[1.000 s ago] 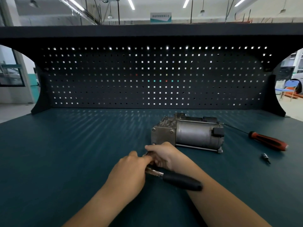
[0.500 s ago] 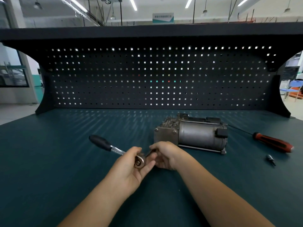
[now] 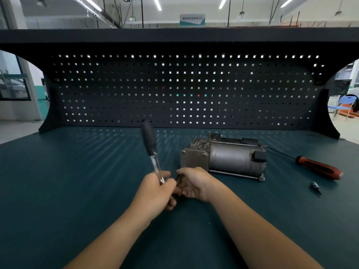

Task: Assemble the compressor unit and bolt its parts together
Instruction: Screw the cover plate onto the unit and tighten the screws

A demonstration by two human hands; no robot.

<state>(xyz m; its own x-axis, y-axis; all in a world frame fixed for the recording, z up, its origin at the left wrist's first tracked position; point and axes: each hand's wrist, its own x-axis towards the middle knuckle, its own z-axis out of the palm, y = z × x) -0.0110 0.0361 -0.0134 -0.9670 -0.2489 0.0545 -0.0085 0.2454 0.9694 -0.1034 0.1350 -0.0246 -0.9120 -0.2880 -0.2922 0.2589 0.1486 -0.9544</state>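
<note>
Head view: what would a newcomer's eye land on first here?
The two hands meet at the near centre of the bench: the left hand grips a ratchet wrench near its head, black handle pointing up and away, while the right hand pinches a small dark piece there. Just behind them lies the grey compressor unit, with a red-handled screwdriver and a loose bit to its right.

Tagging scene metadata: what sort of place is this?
Likely a factory or training workshop: a workbench with a pegboard back, a compressor and screwdriver on it, strip lights overhead.
</note>
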